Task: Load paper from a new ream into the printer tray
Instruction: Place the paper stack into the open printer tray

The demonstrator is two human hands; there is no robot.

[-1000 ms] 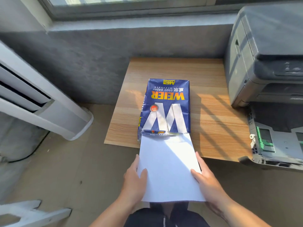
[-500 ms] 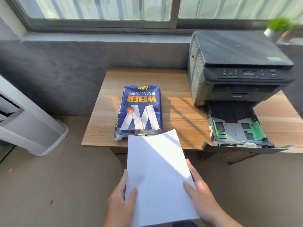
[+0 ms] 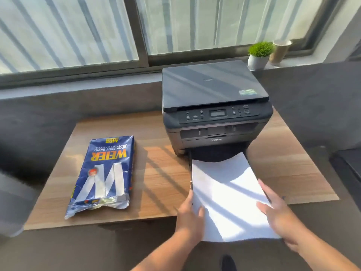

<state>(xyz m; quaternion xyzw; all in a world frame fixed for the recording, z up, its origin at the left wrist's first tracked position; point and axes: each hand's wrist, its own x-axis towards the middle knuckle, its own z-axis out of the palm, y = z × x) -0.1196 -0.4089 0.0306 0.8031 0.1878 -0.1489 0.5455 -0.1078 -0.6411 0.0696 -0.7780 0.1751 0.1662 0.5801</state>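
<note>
A white paper stack [image 3: 228, 194] lies over the pulled-out printer tray [image 3: 190, 173], whose dark left rail alone shows. My left hand [image 3: 190, 214] grips the stack's near left edge. My right hand [image 3: 277, 212] holds its right edge. The stack's far end reaches the dark slot under the grey printer [image 3: 213, 106]. The torn blue ream wrapper [image 3: 105, 173] lies on the wooden table [image 3: 160, 173], left of the printer, its open end toward me.
A small potted plant [image 3: 258, 54] and a paper cup [image 3: 280, 49] stand on the windowsill behind the printer. A grey wall runs behind the table. Bare wood shows between the wrapper and the tray.
The paper stack moved right, from in front of the wrapper to over the printer tray, carried by both hands. The view swung right and up with it.
</note>
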